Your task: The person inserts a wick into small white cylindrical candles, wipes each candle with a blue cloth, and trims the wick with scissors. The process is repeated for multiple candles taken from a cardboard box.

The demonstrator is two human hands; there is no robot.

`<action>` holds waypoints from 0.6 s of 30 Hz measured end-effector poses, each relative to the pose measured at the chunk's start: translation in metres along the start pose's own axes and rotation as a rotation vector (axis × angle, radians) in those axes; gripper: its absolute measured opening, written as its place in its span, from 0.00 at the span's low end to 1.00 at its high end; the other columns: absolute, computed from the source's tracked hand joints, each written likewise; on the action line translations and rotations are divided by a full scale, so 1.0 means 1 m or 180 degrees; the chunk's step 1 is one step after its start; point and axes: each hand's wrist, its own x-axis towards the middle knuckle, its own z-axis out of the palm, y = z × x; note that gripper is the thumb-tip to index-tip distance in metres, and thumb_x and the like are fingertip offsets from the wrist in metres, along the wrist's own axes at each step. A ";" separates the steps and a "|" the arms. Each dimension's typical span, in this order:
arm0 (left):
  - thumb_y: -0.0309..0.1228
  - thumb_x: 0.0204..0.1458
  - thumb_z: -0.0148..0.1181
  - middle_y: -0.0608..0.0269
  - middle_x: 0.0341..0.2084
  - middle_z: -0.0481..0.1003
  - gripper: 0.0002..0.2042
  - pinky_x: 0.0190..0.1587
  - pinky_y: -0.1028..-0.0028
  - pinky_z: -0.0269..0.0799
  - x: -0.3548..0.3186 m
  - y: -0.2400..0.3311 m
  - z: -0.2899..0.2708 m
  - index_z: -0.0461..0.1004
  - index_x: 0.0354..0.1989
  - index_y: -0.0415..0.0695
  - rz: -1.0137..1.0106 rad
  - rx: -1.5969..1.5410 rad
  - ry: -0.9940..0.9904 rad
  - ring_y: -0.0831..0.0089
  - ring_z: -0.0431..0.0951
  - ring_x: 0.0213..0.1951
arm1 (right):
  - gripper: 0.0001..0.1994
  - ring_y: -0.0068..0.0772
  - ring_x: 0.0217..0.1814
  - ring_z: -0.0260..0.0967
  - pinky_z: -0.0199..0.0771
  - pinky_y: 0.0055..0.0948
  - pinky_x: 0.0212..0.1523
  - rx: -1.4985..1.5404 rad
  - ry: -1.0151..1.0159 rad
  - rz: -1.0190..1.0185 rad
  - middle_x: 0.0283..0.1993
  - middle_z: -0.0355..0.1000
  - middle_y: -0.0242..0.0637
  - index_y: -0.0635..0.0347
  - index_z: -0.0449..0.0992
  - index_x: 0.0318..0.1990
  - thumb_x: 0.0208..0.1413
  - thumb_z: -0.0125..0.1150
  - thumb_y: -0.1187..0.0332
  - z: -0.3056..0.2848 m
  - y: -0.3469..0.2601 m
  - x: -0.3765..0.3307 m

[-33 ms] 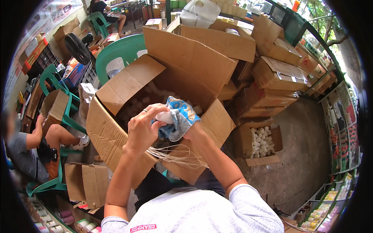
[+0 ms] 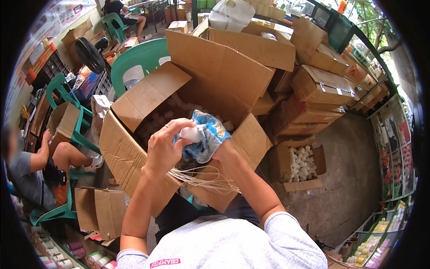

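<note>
My left hand (image 2: 162,145) grips a smooth white cylindrical piece (image 2: 191,134), possibly a candle, between thumb and fingers. A blue, grey and tan cloth (image 2: 207,142) wraps round the far side of the piece. My right hand (image 2: 220,151) is mostly hidden beneath that cloth and holds it against the piece. Both hands are over a large open cardboard box (image 2: 130,150), where more white pieces (image 2: 154,123) lie in shadow. A bundle of thin pale cords (image 2: 206,180) hangs across the box's near edge, below my hands.
A smaller carton (image 2: 303,184) of white pieces sits on the floor at right, near stacked boxes (image 2: 313,105). A green chair (image 2: 130,67) stands behind the large box. At left a person (image 2: 33,175) sits beside another carton (image 2: 62,125). Racks (image 2: 389,148) line the right side.
</note>
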 end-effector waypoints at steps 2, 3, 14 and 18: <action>0.22 0.49 0.67 0.63 0.44 0.77 0.16 0.36 0.82 0.76 -0.003 -0.011 -0.003 0.73 0.45 0.44 -0.0286 -0.0912 -0.0001 0.81 0.76 0.43 | 0.12 0.27 0.35 0.71 0.75 0.29 0.36 0.1100 -0.0008 0.0481 0.34 0.72 0.35 0.60 0.72 0.36 0.48 0.71 0.69 0.007 -0.005 -0.004; 0.22 0.49 0.68 0.63 0.44 0.76 0.16 0.36 0.82 0.76 -0.003 -0.017 -0.002 0.72 0.46 0.43 -0.0288 -0.1218 0.0171 0.81 0.76 0.43 | 0.12 0.27 0.36 0.71 0.76 0.29 0.37 0.0411 -0.0233 0.0181 0.35 0.72 0.35 0.60 0.72 0.37 0.50 0.69 0.68 0.011 -0.009 -0.004; 0.26 0.52 0.67 0.63 0.37 0.75 0.15 0.24 0.87 0.65 -0.007 -0.024 0.005 0.71 0.46 0.39 -0.0306 -0.0506 0.0403 0.86 0.72 0.25 | 0.18 0.25 0.44 0.73 0.78 0.26 0.42 0.0527 -0.0769 -0.0016 0.45 0.75 0.36 0.61 0.74 0.52 0.56 0.66 0.64 0.002 -0.002 -0.008; 0.33 0.57 0.63 0.62 0.36 0.76 0.14 0.19 0.87 0.55 -0.005 -0.028 0.003 0.70 0.47 0.41 -0.1119 -0.2108 0.0152 0.89 0.63 0.18 | 0.13 0.22 0.36 0.73 0.78 0.24 0.34 0.0140 -0.0940 0.0226 0.37 0.77 0.34 0.62 0.78 0.45 0.55 0.67 0.66 -0.019 -0.008 0.003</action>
